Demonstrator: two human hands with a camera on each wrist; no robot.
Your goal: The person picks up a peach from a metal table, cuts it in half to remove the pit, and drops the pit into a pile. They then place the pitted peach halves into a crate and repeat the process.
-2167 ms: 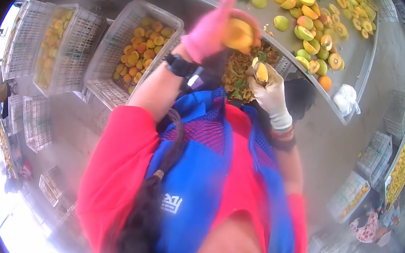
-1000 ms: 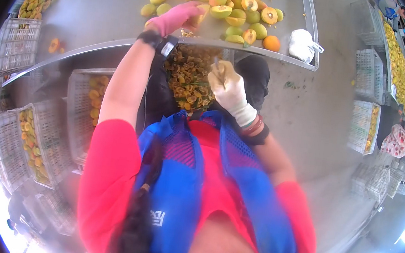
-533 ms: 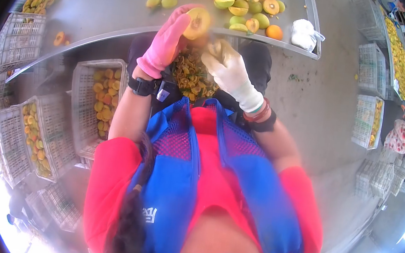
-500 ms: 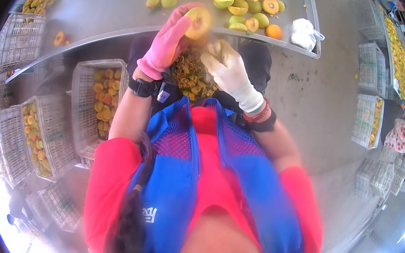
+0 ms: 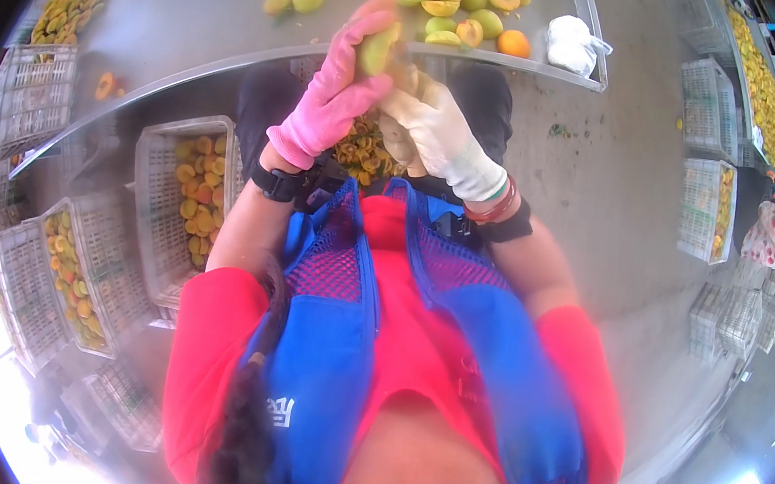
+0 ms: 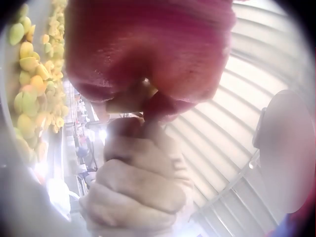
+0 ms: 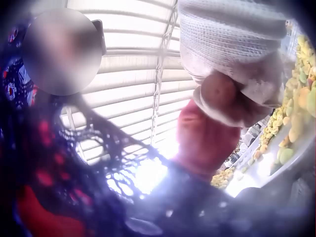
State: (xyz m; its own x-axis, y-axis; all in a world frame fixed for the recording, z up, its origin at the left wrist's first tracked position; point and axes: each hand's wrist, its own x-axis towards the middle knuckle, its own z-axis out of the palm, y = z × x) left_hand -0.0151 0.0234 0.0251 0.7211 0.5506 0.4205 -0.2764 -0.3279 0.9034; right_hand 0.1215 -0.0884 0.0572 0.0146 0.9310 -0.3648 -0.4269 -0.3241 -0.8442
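Note:
In the head view my left hand (image 5: 328, 92), in a pink glove, holds a green-yellow peach half (image 5: 377, 52) with the thumb beneath it and the fingers along its far side. My right hand (image 5: 448, 129), in a white glove, is closely against the fruit's right side. It is curled round a small hand tool, whose round brown handle end (image 7: 218, 91) shows in the right wrist view; its working end is hidden. In the left wrist view the white-gloved fingers (image 6: 138, 182) are curled just below the pink glove.
Peach halves and whole peaches (image 5: 472, 1) lie on the steel table (image 5: 203, 11), beside a white bag (image 5: 572, 45). Fruit scraps (image 5: 360, 151) fill a container between the knees. A plastic crate (image 5: 158, 173) of peaches stands at left; more crates (image 5: 706, 211) stand at right.
The left hand has come back from the table with a peach half. The right hand has moved in against it, and the half's cut face has turned from the camera toward the right hand.

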